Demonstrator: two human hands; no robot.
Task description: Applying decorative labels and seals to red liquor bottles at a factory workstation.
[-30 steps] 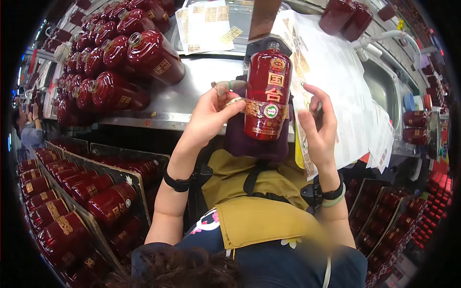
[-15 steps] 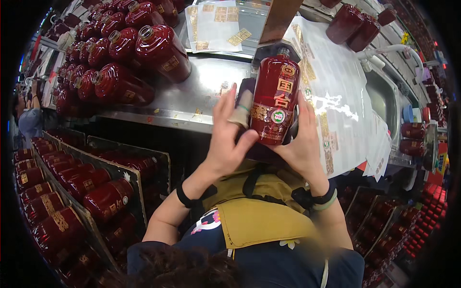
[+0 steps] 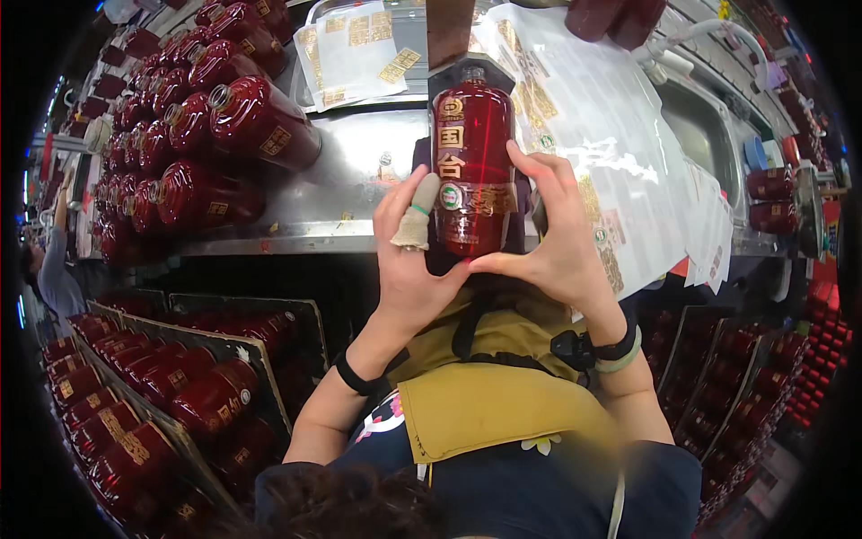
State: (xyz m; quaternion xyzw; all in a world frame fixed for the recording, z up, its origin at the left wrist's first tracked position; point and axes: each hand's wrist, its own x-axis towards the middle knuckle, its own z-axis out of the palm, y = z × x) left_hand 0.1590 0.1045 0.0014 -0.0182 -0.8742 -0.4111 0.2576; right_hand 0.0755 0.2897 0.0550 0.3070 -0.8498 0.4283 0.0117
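Note:
A dark red glass bottle (image 3: 472, 207) with gold lettering, a gold band and a round green-white seal lies on its back in a dark cradle, its open neck away from me. Thin red lines of light cross its front. My left hand (image 3: 411, 242) grips its left side, a cloth finger cover (image 3: 415, 216) with a green band on one finger. From the right, my right hand (image 3: 561, 238) curves round it, a fingertip on the side. Both thumbs come together at the base.
Many red bottles (image 3: 260, 117) crowd the steel bench (image 3: 346, 162) at left. Label sheets (image 3: 359, 54) lie behind; larger sheets (image 3: 620, 171) cover the right side, beside a sink (image 3: 705, 117). Bottle-filled crates (image 3: 269, 377) stand below left, more racks below right. Another person (image 3: 58, 269) is at far left.
The bottle has turned about its length, so its lettering and seal now sit further left. My thumbs have drawn together at the base. The whole view has shifted slightly.

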